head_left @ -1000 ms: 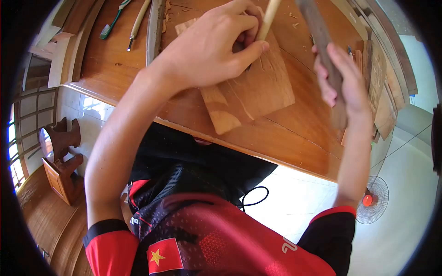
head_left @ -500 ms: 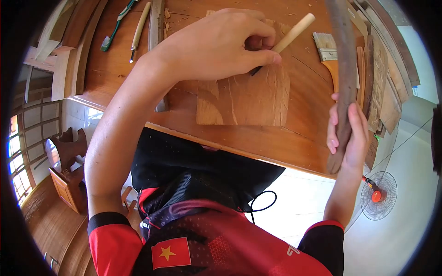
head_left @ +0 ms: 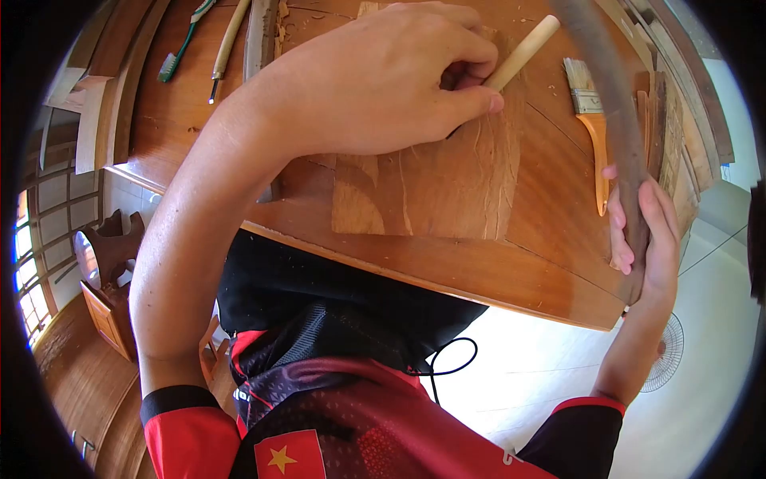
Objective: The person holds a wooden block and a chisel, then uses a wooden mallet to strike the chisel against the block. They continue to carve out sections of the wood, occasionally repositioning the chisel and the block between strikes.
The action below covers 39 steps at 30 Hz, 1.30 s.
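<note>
My left hand (head_left: 383, 80) is shut on a chisel with a pale wooden handle (head_left: 523, 52). Its tip rests on a flat carved wood panel (head_left: 431, 188) that lies on the brown table (head_left: 479, 275). The hand hides most of the panel's top part. My right hand (head_left: 646, 239) grips the lower end of a long dark wooden club (head_left: 614, 104), which is held upright over the table's right side, clear of the chisel.
A paintbrush (head_left: 594, 128) with an orange handle lies right of the panel. Stacked wood boards (head_left: 666, 136) line the right edge. A green toothbrush (head_left: 177, 40), a second chisel (head_left: 223, 44) and a rough wood strip (head_left: 259, 36) lie at the back left. A fan (head_left: 666, 351) stands on the floor.
The chisel has tilted from upright to slanting right. My right hand has dropped with the club from beside the chisel to the table's right edge.
</note>
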Each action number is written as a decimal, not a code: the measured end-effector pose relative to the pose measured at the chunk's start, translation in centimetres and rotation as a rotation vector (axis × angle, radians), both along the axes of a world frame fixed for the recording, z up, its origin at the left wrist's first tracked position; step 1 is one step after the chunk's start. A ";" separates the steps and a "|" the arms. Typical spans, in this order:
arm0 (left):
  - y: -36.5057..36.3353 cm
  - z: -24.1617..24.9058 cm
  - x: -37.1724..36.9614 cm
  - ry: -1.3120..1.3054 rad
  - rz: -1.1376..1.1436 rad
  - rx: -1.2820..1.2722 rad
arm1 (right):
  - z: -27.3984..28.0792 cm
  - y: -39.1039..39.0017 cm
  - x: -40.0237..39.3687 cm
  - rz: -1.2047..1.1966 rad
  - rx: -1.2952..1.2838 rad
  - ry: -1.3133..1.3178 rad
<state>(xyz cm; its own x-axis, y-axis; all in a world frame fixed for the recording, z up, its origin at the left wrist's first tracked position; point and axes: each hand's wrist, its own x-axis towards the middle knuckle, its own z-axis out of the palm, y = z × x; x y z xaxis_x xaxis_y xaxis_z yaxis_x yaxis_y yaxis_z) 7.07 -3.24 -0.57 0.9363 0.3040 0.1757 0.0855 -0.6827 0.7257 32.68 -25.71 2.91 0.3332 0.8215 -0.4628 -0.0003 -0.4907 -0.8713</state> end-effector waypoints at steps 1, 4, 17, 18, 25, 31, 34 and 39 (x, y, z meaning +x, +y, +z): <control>0.1 0.0 0.0 -0.004 -0.003 -0.013 | 0.2 0.2 0.4 -0.010 0.000 -0.016; 0.0 0.0 -0.1 0.008 0.007 -0.032 | 0.3 1.1 0.8 -0.044 0.055 -0.039; -1.1 -0.2 -0.2 -0.027 0.093 -0.016 | 1.8 2.8 2.6 0.059 -0.066 -0.169; -1.1 -0.1 -0.4 -0.020 0.105 -0.016 | 1.8 2.9 2.3 0.063 -0.087 -0.193; -1.6 -0.6 -0.3 -0.008 0.148 0.036 | 2.3 4.1 2.4 0.148 -0.123 -0.285; -1.7 -0.9 -0.4 -0.015 0.183 0.123 | 3.4 5.7 3.0 0.151 -0.123 -0.374; -2.1 -0.8 -0.5 -0.011 0.215 0.122 | 3.7 6.3 4.4 0.346 -0.173 -0.377; -2.1 0.4 -0.4 0.076 0.205 0.031 | 4.1 7.5 5.1 0.334 -0.183 -0.390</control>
<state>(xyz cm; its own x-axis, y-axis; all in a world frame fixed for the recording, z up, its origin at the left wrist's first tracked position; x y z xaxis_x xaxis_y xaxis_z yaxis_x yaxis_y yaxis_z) 6.62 -5.38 -0.14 0.8662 0.4853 0.1193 0.2787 -0.6671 0.6909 37.79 -18.18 6.97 0.2436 0.8295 -0.5026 0.4875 -0.5527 -0.6759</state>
